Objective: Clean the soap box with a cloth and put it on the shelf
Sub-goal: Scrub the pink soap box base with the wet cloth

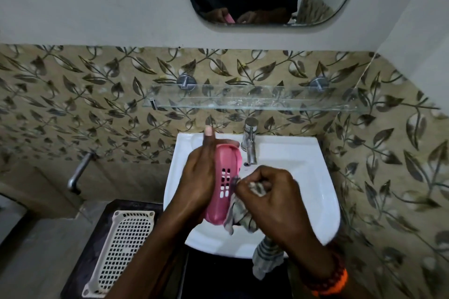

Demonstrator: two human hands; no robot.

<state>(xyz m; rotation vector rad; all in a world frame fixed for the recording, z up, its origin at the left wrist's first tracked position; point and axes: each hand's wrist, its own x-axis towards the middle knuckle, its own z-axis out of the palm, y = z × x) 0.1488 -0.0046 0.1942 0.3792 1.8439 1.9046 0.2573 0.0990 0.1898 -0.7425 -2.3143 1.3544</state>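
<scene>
We see the left hand (198,177) gripping the pink soap box (222,183), held on edge over the white washbasin (303,167). Just to its right, the right hand (272,198) pinches a striped cloth (240,216) against the box's slotted face. Beyond both hands hangs the glass shelf (250,101).

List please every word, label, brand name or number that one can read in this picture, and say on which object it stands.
There is no readable text in this view.
Pink soap box: only slots, no lettering visible.
Striped cloth: pattern only.
Tap, glass shelf, white basin, white plastic basket: no marking can be made out.
Wall tiles: leaf pattern, no words.
</scene>
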